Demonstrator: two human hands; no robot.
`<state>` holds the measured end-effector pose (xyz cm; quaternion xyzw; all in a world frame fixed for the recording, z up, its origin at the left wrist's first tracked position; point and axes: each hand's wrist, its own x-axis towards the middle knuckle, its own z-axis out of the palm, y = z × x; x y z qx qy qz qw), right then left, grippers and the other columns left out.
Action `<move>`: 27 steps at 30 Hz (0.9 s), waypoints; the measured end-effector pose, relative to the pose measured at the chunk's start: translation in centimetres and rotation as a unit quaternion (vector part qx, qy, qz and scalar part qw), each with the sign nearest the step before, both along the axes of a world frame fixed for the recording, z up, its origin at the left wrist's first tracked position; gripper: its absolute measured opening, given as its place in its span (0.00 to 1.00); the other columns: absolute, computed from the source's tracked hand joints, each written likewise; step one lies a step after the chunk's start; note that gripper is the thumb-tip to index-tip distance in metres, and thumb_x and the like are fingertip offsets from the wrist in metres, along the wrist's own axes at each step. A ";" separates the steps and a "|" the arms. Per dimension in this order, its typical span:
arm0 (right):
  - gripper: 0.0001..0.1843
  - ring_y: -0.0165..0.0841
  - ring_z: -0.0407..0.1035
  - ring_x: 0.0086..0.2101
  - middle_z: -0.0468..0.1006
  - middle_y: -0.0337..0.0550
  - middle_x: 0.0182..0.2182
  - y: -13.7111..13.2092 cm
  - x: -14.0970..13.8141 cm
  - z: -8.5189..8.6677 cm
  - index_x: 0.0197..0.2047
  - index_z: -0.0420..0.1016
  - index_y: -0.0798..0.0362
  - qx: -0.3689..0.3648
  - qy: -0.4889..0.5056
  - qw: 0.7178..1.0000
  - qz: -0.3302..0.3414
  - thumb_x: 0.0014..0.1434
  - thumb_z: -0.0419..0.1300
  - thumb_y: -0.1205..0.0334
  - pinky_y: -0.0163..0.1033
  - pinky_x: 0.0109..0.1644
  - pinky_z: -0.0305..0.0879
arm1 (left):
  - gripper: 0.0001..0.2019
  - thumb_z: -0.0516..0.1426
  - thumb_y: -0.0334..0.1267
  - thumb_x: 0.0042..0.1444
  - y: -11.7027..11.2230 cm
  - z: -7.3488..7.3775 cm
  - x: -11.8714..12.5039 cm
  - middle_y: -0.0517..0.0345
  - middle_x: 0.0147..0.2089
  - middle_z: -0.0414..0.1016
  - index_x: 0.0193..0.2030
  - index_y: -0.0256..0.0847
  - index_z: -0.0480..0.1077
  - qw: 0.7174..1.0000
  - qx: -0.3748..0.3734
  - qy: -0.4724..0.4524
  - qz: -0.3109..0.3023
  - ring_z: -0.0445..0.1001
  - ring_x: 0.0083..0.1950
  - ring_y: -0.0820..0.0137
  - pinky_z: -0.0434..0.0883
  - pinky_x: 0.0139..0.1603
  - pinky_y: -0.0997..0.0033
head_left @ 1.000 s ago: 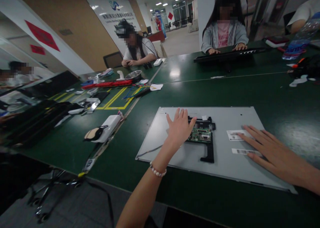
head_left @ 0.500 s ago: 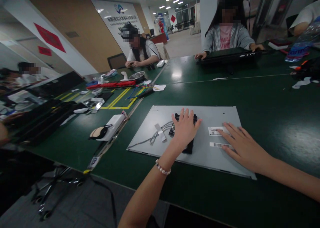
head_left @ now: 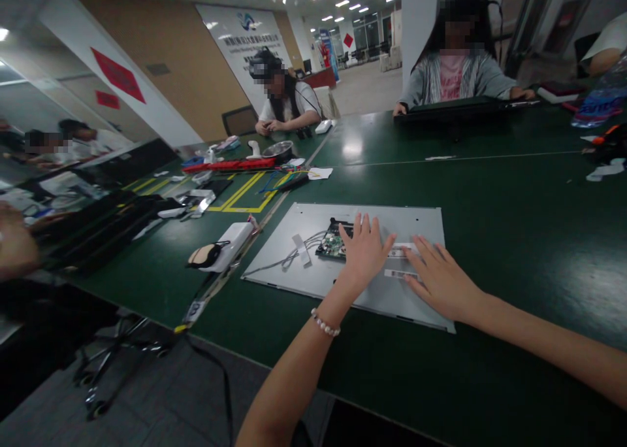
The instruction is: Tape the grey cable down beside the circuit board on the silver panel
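Observation:
A flat grey metal panel (head_left: 274,257) lies on the green table in front of me, with a green circuit board (head_left: 333,241) on its middle. Grey cables (head_left: 294,254) run from the board to the panel's left corner, held by strips of silvery tape (head_left: 301,249). My left hand (head_left: 365,254) is open, fingers spread, over the right part of the board, hiding it. Flat and open at the panel's right side, my right hand (head_left: 443,277) has its fingertips by two white labels (head_left: 394,274). Neither hand grasps anything.
A white box-like object (head_left: 232,241) with a beige-and-black item on it sits to the left. Beyond are loose wires (head_left: 274,184), a metal bowl (head_left: 278,150) and long black parts (head_left: 98,231). Across the table, a person holds a dark panel (head_left: 455,110).
The panel has slid left across the table, and my right hand has moved left with it. More of the circuit board shows left of my left hand. The view has shifted slightly.

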<state>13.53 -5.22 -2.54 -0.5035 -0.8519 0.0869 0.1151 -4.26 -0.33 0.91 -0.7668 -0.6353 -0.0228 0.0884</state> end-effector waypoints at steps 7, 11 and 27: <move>0.35 0.48 0.41 0.68 0.50 0.60 0.70 1.2 -2.2 0.6 0.70 0.54 0.60 -0.016 0.001 1.000 0.003 0.67 0.44 0.47 0.56 0.69 0.41 | 0.31 0.36 0.55 0.68 -0.1 0.0 0.2 0.45 0.71 0.54 0.69 0.40 0.57 1.000 0.009 0.001 -0.004 0.44 0.74 0.55 0.46 0.68 0.36; 0.35 0.49 0.42 0.68 0.51 0.63 0.69 1.8 -3.2 0.3 0.69 0.56 0.64 -0.007 0.006 1.000 0.006 0.66 0.45 0.49 0.56 0.69 0.40 | 0.29 0.39 0.52 0.68 -0.2 -0.2 0.3 0.45 0.71 0.54 0.68 0.40 0.58 1.000 0.003 0.000 -0.011 0.45 0.74 0.54 0.47 0.68 0.35; 0.35 0.48 0.40 0.69 0.49 0.60 0.70 2.8 -4.2 -0.4 0.70 0.54 0.58 -0.009 0.027 0.999 0.014 0.67 0.41 0.46 0.56 0.69 0.38 | 0.33 0.46 0.51 0.64 3.1 -0.1 -4.4 0.35 0.73 0.48 0.68 0.28 0.55 0.986 -0.004 0.011 0.167 0.44 0.73 0.49 0.48 0.67 0.35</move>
